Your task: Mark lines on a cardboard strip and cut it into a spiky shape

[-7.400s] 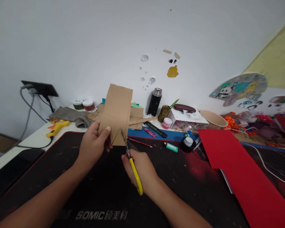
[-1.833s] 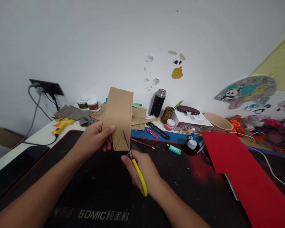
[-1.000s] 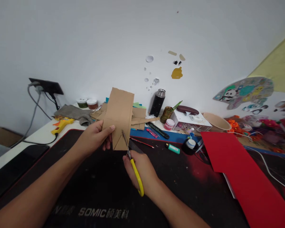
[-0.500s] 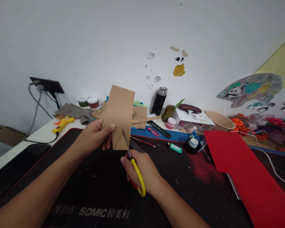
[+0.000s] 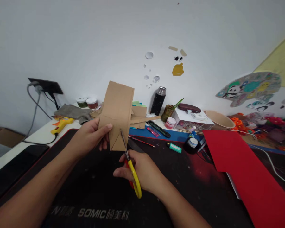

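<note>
Both hands worked above the black desk mat (image 5: 90,190): the right hand (image 5: 142,171) gripped yellow scissors (image 5: 133,174), blades in the cardboard piece (image 5: 117,114), which the left hand (image 5: 90,137) pinched upright (light, stiff, probably best held near the cut).

hidden: left hand (image 5: 90,136) fingers behind cardboard piece (image 5: 117,111), only thumb on front | scissors (image 5: 131,169) lower handle loop inside right hand (image 5: 139,169) | cut off: red sheet (image 5: 239,171) by right and bottom edges; both forearms at bottom | too small: jar (image 5: 91,102) labels unreadable
</note>
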`<state>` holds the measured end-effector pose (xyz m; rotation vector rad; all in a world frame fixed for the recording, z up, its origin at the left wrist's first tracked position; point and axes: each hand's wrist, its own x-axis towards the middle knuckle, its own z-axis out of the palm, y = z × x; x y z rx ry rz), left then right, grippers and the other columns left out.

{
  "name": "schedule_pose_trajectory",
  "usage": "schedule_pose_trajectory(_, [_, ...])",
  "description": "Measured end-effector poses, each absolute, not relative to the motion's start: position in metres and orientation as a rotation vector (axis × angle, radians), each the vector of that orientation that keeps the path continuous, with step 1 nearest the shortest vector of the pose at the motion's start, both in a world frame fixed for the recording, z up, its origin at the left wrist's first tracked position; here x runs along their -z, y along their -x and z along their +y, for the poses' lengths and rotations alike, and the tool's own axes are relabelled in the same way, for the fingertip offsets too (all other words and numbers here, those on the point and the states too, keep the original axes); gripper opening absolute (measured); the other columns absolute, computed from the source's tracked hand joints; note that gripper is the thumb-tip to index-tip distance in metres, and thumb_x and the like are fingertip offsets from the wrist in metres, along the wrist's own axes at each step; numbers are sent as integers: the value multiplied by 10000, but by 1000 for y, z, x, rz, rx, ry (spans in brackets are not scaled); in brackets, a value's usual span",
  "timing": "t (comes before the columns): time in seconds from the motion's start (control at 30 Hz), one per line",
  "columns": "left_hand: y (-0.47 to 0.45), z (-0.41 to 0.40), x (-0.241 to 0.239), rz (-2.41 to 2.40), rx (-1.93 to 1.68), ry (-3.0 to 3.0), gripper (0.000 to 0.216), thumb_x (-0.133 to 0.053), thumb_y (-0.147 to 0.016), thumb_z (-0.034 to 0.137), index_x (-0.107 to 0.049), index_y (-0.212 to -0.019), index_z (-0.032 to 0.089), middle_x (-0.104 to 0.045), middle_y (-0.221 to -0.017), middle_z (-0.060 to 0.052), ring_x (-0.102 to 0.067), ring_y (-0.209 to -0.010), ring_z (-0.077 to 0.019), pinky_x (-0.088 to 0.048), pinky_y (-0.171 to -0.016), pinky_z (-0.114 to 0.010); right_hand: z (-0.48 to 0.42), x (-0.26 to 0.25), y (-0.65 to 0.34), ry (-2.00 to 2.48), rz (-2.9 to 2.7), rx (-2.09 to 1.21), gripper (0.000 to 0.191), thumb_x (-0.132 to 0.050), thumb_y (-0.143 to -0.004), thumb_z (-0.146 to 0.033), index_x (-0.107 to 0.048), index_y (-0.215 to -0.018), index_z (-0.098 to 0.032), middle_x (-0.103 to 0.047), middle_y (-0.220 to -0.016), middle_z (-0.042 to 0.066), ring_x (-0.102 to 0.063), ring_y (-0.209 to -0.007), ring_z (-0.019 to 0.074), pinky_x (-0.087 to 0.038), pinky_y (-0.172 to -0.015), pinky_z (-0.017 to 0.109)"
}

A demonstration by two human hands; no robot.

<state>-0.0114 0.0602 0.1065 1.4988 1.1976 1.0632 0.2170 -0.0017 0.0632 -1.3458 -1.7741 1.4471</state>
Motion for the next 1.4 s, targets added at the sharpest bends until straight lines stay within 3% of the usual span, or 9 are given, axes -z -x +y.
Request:
schedule_pose_trajectory(0.17, [12,58,-110,1202,-1104,-1542,480,-778,-904,641,-554,-807,227,-661,-520,40,-627,-376,-146,-475,-347,-213,1,-62,-221,1268,-1681,-1548,579,-1065,-742,-476,-762,-1159,-211,-753,-832,-32,-689,-738,163,-481,-664,248])
schedule_pose_trajectory(0.37, [11,55,-109,1225,-1149,-1514,448,-777,-905,606,-551,-823,228,-663,-547,47,-635,-380,-145,-488,-346,-219,2,-54,-216,1242,-1441,-1737,596,-959,-801,-632,-752,-1150,-197,-729,-835,-5,-702,-682,180,-489,-598,262])
schedule_pose_trajectory(0.5, [11,56,-108,1225,-1146,-1525,425,-764,-915,592,-549,-839,233,-658,-539,49,-633,-380,-143,-487,-348,-216,3,-57,-219,1182,-1599,-1597,484,-970,-805,-566,-768,-1031,-188,-692,-809,-18,-637,-729,157,-458,-644,249])
schedule_pose_trajectory(0.67, [10,57,-109,1201,-1130,-1559,432,-767,-919,584,-543,-793,236,-652,-520,41,-633,-375,-139,-483,-349,-208,4,-65,-226,1131,-1616,-1667,554,-998,-773,-568,-753,-1104,-197,-714,-853,-17,-616,-740,156,-461,-647,247])
schedule_pose_trajectory(0.9, [11,56,-109,1216,-1093,-1556,435,-751,-925,606,-553,-803,238,-659,-508,32,-636,-376,-148,-477,-355,-212,0,-64,-218,1270,-1590,-1653,317,-881,-936,-456,-728,-1050,-202,-690,-755,-29,-647,-576,131,-444,-506,203])
schedule_pose_trajectory(1.07, [10,56,-109,1225,-1098,-1544,431,-739,-917,617,-543,-800,252,-664,-507,24,-629,-367,-155,-462,-347,-218,-2,-62,-213,1256,-1593,-1581,253,-818,-1001,-424,-726,-1011,-189,-709,-773,-17,-641,-534,107,-446,-463,177])
schedule_pose_trajectory(1.4, [9,56,-108,1241,-1065,-1553,398,-744,-910,594,-546,-814,262,-655,-519,34,-636,-384,-161,-477,-353,-237,-1,-47,-213,1319,-1666,-1392,353,-758,-1034,-537,-702,-953,-198,-617,-614,-56,-585,-437,108,-397,-410,185])
